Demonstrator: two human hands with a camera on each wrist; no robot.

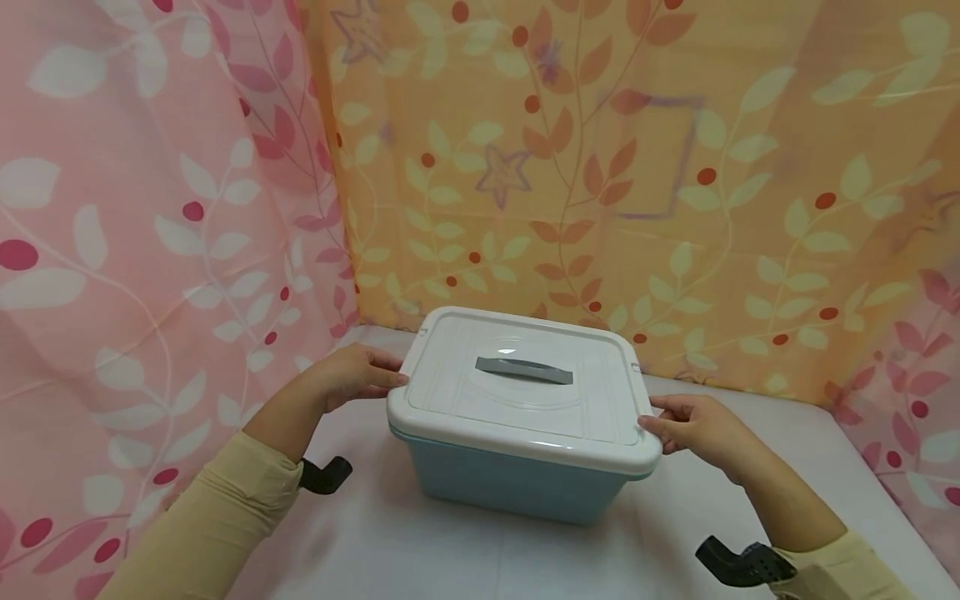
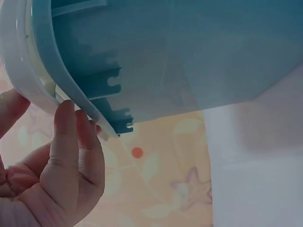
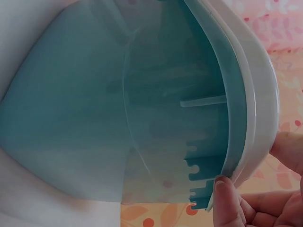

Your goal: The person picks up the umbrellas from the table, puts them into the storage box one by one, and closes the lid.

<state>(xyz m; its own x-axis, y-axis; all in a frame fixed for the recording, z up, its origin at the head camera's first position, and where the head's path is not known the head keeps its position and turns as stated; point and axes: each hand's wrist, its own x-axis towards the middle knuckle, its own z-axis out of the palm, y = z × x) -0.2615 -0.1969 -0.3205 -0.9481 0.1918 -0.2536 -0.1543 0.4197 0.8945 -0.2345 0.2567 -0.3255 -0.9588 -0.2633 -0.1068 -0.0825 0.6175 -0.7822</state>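
A blue plastic storage box stands on the white surface, its white lid seated on top with a grey handle lying flat in the middle. At the box's left end my left hand pinches the edge, thumb on the lid and fingertips at the blue rim below. My right hand grips the opposite end the same way, its thumb against the lid and a fingertip under the blue rim. Notched blue tabs show beneath the rim near the fingers.
The white tabletop spreads around the box. Behind it hangs an orange leaf-patterned curtain, and a pink one closes off the left side. Black wrist mounts stick out from both sleeves.
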